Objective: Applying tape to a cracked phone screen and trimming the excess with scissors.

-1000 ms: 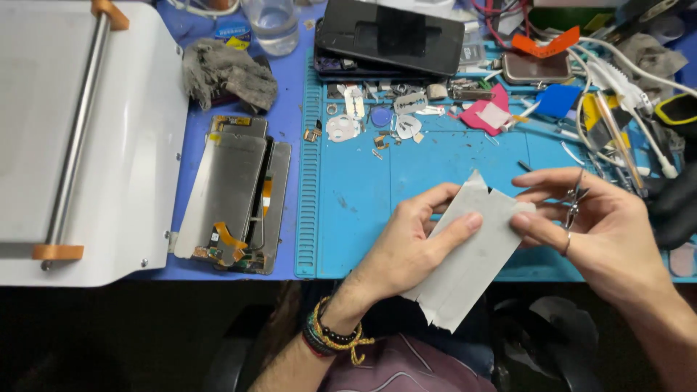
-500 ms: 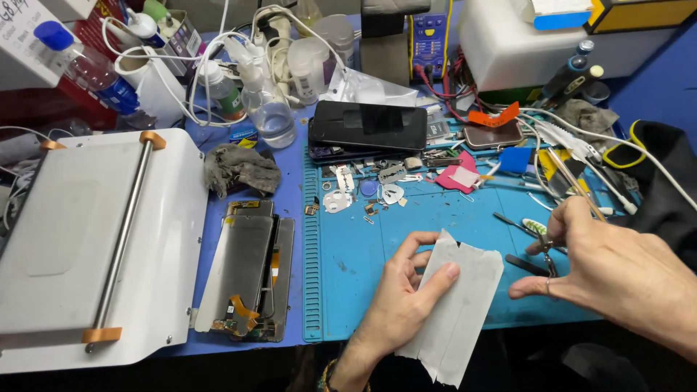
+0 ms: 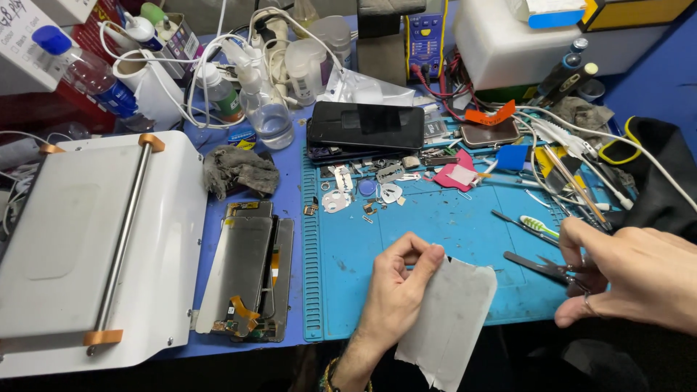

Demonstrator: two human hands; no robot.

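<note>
My left hand (image 3: pixel 392 301) pinches the grey rectangular film sheet (image 3: pixel 448 323), long axis toward me, while my right hand (image 3: pixel 628 272) grips small metal scissors (image 3: pixel 548 268) just right of it.

We find bright, even overhead light across the surface (image 3: pixel 450 225), with soft, short shadows. The phone (image 3: pixel 367 125) shows mild glare. Focus is sharp centrally; the right hand (image 3: pixel 632 272) is slightly motion-blurred. Edges bow from wide-angle distortion.

A matt, translucent grey film sheet (image 3: pixel 450 319) is seen above a smooth blue rubbery mat (image 3: pixel 435 225); the scissors (image 3: pixel 544 267) are dull metal, the phone (image 3: pixel 367 125) glossy black glass.
</note>
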